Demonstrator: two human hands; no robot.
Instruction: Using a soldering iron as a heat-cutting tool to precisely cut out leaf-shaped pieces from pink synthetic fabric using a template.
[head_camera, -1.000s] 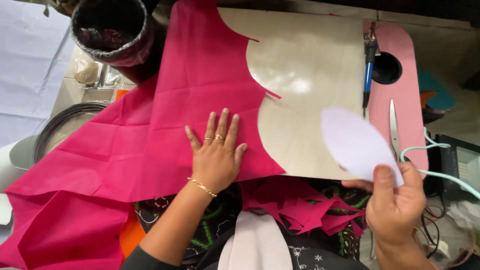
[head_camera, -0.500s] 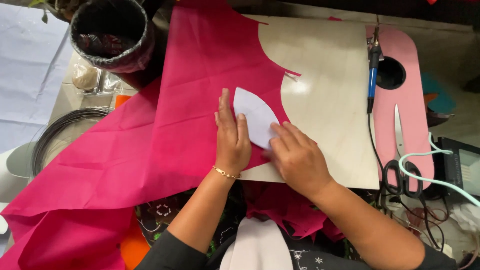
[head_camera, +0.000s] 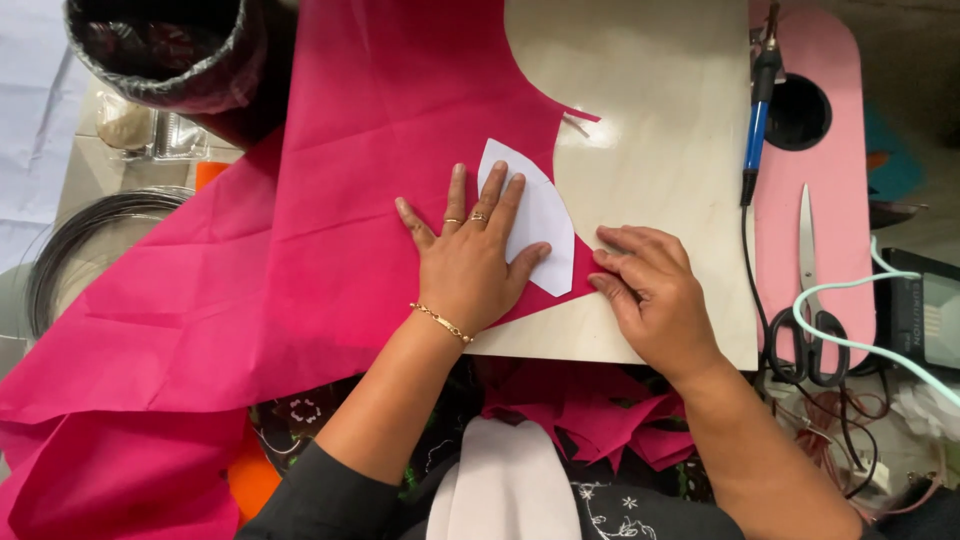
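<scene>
In the middle of the frame the left hand lies flat, fingers spread apart and clamped on nothing, pressing a white leaf-shaped paper template down onto the pink fabric, most likely so that neither slips against the other. The right hand rests just to the right, its fingers held loosely together and curled down, the tips touching the cloth's cut edge at the template's lower point (it grips nothing that can be seen); this seems to pin the pointed end flat. Both lie on a pale wooden board, which gives a firm, smooth backing on the bench. To the right, well apart from the hands, a pink mat carries black-handled scissors and a blue-handled tool, whose black cord runs down the board's right edge. A pale green cable loops over the scissor handles and could snag them. At the upper left stands a black-lined bin, with a coil of dark wire below it. Pink offcuts lie heaped in the person's lap at the bottom centre.
</scene>
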